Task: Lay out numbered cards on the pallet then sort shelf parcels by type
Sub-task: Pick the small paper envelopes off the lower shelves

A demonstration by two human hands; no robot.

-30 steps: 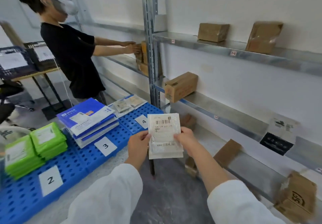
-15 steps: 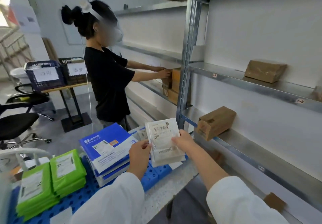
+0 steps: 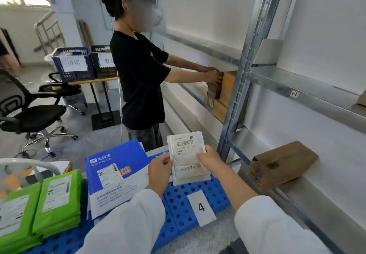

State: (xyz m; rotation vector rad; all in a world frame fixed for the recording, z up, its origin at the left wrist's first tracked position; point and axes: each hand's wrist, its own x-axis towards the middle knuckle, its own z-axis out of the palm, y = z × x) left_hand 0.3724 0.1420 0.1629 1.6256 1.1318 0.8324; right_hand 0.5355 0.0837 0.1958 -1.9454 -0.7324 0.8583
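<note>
Both hands hold one white flat plastic parcel (image 3: 188, 156) upright above the blue perforated plastic pallet (image 3: 178, 194).

The left hand (image 3: 159, 171) and the right hand (image 3: 210, 159) pinch its side edges with curled fingers, label towards the person, probably to read it and choose a pile. At 6 o'clock from the parcel the white paper card (image 3: 201, 207) reads "4". At 9 o'clock the stack of blue-and-white envelopes (image 3: 116, 166) carries the mark 支付宝. On the parcel a barcode and "8元" show; its digits are too blurred.
</note>
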